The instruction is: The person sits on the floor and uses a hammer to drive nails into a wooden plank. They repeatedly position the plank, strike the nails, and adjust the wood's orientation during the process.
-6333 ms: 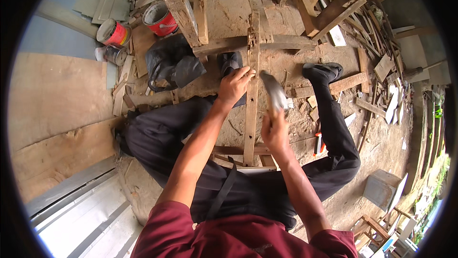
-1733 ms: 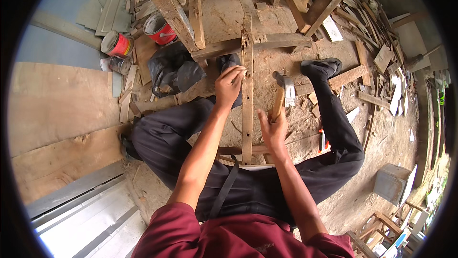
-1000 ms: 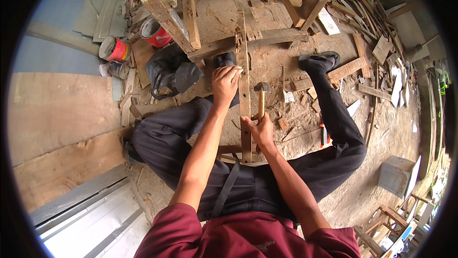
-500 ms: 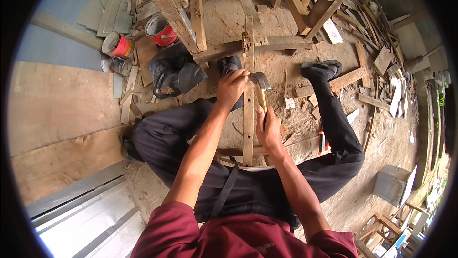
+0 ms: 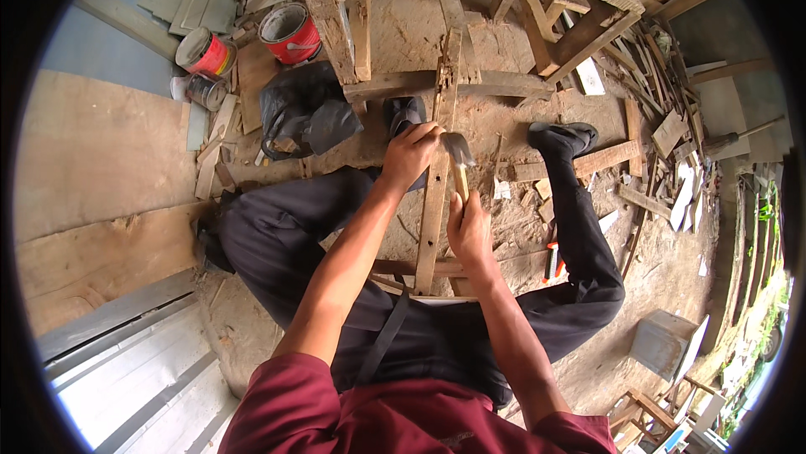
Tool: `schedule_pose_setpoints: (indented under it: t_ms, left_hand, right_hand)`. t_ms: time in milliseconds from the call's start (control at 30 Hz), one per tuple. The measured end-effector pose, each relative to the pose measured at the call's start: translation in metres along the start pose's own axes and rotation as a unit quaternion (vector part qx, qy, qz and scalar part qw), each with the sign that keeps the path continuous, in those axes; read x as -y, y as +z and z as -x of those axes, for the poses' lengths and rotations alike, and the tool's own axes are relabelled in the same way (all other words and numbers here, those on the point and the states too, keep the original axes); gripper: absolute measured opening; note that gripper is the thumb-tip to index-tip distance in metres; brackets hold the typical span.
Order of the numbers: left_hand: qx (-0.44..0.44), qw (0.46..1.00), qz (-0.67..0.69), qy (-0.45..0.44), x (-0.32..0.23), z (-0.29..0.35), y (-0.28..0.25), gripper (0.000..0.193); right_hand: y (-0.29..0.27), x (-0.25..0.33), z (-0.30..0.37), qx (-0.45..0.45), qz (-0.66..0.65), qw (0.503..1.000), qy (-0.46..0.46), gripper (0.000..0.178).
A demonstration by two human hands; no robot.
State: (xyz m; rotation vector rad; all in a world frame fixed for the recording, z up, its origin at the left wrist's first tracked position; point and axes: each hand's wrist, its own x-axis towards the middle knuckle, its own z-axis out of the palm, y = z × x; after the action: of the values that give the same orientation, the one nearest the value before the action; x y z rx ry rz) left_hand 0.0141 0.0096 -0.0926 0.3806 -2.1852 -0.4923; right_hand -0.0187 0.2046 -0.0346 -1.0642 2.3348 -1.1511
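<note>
I sit on the ground with a curved wooden frame (image 5: 395,85) between my legs. A long wooden slat (image 5: 435,202) runs from my lap up to the frame's crosspiece. My left hand (image 5: 410,152) grips this slat near its middle. My right hand (image 5: 470,232) is closed on the wooden handle of a hammer (image 5: 458,160), whose metal head sits right beside my left fingers at the slat. Whether a nail is under the head is hidden.
Two red paint cans (image 5: 290,33) and a small tin stand at the upper left beside a black plastic bag (image 5: 306,110). Wood offcuts (image 5: 663,160) litter the dirt on the right. A grey block (image 5: 663,345) lies at the lower right, plywood sheets (image 5: 101,202) at the left.
The hammer came down from a raised position on the right to the slat beside my left hand. My left hand stayed on the slat throughout.
</note>
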Motion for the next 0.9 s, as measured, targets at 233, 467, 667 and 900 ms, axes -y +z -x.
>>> schedule_pose_setpoints:
  t_ms: [233, 467, 667, 900]
  left_hand:
    - [0.01, 1.0, 0.018, -0.01, 0.001, 0.005, 0.002, 0.025]
    - [0.002, 1.0, 0.005, -0.004, 0.0, 0.002, 0.002, 0.025]
    - [0.006, 1.0, 0.009, -0.013, -0.005, 0.0, 0.002, 0.02]
    - [-0.004, 0.999, 0.029, -0.019, -0.001, 0.005, 0.003, 0.018]
  right_hand:
    - [0.003, -0.01, 0.006, -0.037, -0.003, 0.999, -0.038, 0.02]
    - [0.001, -0.009, 0.005, -0.068, 0.008, 0.995, -0.069, 0.019]
    - [-0.004, -0.004, 0.005, -0.058, -0.033, 0.998, -0.024, 0.021]
    - [-0.007, 0.001, -0.001, -0.02, -0.034, 0.999, 0.011, 0.024]
